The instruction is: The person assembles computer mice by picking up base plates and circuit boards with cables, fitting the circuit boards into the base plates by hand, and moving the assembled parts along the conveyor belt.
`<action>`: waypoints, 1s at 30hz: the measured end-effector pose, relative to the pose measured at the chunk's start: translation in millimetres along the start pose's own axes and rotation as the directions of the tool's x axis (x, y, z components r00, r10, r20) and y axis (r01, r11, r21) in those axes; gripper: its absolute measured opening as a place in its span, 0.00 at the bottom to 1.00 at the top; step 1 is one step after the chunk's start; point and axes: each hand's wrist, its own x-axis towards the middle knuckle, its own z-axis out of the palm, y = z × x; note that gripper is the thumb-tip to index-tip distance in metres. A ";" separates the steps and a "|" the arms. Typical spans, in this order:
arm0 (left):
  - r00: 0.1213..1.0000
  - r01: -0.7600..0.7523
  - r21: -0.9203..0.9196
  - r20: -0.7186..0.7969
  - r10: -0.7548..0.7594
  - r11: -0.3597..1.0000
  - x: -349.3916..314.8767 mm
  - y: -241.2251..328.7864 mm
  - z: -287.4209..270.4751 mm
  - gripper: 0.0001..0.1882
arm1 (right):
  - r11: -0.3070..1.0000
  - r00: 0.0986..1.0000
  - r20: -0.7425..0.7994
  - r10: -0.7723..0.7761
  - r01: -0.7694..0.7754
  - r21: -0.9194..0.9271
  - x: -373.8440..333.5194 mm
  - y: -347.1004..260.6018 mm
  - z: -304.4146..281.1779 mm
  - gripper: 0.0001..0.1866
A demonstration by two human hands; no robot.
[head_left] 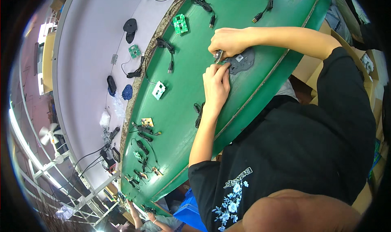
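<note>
My right hand (230,40) is closed around a metal hand tool (218,56) that looks like pliers or cutters. Its jaws sit at the edge of a dark grey, rounded plastic housing (243,62) lying on the green tabletop. A small pale square and several holes show on the housing. With fingers pressed together, my left hand (216,84) pinches the housing's edge beside the tool tip. The exact spot of contact is covered by my fingers. A coiled black cable (198,113) rests beside my left forearm.
Green circuit boards (180,24), a white board (159,90) and black USB cables (166,48) lie across the green bench (179,109). Beyond a stone-patterned edge, a pale surface (89,48) holds dark plastic parts (130,30). A co-worker's hands (152,217) show at bottom left, near a blue bin (190,211).
</note>
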 end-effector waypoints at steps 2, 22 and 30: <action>0.999 0.029 -0.015 0.024 -0.028 0.999 3.8 0.3 -0.7 0.13 | 1.000 1.000 0.010 0.004 -0.004 -0.024 1.1 4.7 2.8 0.08; 0.923 0.329 -0.221 0.281 -0.263 0.918 25.9 -12.4 -13.6 0.21 | 0.785 0.994 -0.102 0.024 0.045 0.618 -67.7 3.2 -6.4 0.14; 0.895 0.405 -0.294 0.322 -0.309 0.866 36.6 -10.1 -16.0 0.21 | 0.953 0.943 -0.287 -0.171 0.232 0.195 -81.8 0.0 1.8 0.14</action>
